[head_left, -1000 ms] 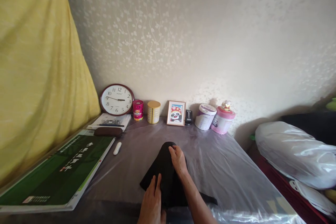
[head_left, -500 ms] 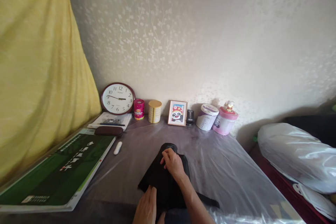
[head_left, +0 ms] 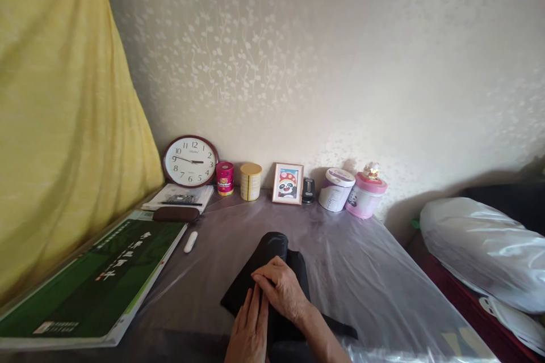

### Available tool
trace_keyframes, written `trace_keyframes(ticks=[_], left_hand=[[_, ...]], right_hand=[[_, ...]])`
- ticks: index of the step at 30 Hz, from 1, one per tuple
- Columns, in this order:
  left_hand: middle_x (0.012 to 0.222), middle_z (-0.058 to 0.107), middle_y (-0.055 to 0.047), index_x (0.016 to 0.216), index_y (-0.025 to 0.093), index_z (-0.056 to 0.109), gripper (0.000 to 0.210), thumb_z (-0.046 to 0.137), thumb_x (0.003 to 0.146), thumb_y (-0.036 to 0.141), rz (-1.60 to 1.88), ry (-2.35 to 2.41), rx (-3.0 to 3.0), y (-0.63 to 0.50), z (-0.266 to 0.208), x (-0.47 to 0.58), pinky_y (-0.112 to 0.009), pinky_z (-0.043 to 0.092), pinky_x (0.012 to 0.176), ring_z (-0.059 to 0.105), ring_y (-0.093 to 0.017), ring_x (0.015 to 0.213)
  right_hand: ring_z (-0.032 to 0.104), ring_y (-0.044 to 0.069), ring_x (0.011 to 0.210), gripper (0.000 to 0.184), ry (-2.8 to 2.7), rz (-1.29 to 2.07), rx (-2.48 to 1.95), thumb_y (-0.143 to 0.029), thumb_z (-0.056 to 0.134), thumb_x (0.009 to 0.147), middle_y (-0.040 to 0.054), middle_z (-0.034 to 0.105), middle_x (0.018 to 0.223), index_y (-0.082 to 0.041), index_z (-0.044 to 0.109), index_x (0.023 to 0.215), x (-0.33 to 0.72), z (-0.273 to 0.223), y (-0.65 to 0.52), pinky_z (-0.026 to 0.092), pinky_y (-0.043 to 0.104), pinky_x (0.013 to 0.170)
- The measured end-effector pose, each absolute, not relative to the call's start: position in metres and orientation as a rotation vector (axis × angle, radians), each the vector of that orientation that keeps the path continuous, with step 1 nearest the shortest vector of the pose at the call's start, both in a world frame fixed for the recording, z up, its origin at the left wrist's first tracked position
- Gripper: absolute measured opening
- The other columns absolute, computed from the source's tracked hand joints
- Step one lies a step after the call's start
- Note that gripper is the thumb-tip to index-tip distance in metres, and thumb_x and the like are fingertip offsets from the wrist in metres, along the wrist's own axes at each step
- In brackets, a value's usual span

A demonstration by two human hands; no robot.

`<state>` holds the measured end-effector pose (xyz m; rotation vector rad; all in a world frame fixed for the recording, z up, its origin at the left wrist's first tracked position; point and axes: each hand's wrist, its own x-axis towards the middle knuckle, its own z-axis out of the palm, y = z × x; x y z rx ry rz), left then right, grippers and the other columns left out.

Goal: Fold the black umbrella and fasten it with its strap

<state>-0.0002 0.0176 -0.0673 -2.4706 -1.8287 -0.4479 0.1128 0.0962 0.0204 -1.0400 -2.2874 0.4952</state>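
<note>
Head view: black cloth (head_left: pixel 256 264) lies lengthwise, rounded end toward wall (head_left: pixel 298 79).

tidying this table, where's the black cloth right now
In the head view, the black cloth lies low centre on the table, beneath the left hand and right hand, right of the green book.

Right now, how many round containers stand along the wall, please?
4: magenta tin beside the clock, yellow-lidded canister right of it, then, right of the picture frame, white-purple tub and pink-lidded tub.
</note>
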Motion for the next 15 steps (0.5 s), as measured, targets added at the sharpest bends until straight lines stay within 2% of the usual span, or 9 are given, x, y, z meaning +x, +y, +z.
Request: trace_keyframes(ticks=[4, 7, 11, 15], left_hand=[[0.143, 0.032, -0.016, 0.135, 0.010, 0.032, 0.082, 0.041, 0.055, -0.006, -0.386, -1.945, -2.416, 0.017, -0.062, 0.003, -0.036, 0.037, 0.105, 0.031, -0.028, 0.131], [0.144, 0.027, -0.017, 0.136, 0.010, 0.029, 0.080, 0.040, 0.059, -0.005, -0.327, -2.018, -2.493, 0.019, -0.054, 0.002, -0.036, 0.035, 0.105, 0.028, -0.027, 0.132], [0.146, 0.021, -0.016, 0.137, 0.011, 0.023, 0.079, 0.035, 0.061, -0.006, -0.249, -2.121, -2.565, 0.023, -0.047, -0.001, -0.035, 0.032, 0.107, 0.023, -0.025, 0.134], [0.146, 0.019, -0.015, 0.137, 0.009, 0.020, 0.078, 0.032, 0.063, -0.007, -0.190, -2.209, -2.536, 0.025, -0.040, -0.001, -0.032, 0.030, 0.108, 0.023, -0.022, 0.134]], right_hand=[[0.048, 0.017, 0.115, 0.023, -2.304, 0.436, -0.952, -0.024, 0.043, 0.091, -0.0012, 0.069, 0.102, -0.025, 0.065, 0.100, 0.119, 0.006, 0.103, 0.026, 0.036, 0.104], [0.044, 0.017, 0.120, 0.025, -2.288, 0.386, -1.018, -0.022, 0.041, 0.092, -0.0007, 0.067, 0.108, -0.025, 0.063, 0.104, 0.119, -0.005, 0.126, 0.019, 0.042, 0.108], [0.046, 0.017, 0.119, 0.026, -2.233, 0.293, -1.115, -0.021, 0.040, 0.092, -0.0003, 0.067, 0.109, -0.026, 0.063, 0.102, 0.118, -0.010, 0.164, 0.023, 0.044, 0.106], [0.052, 0.020, 0.114, 0.026, -2.050, 0.124, -1.284, -0.018, 0.041, 0.089, 0.0058, 0.065, 0.111, -0.021, 0.063, 0.104, 0.123, -0.006, 0.175, 0.037, 0.039, 0.098]])
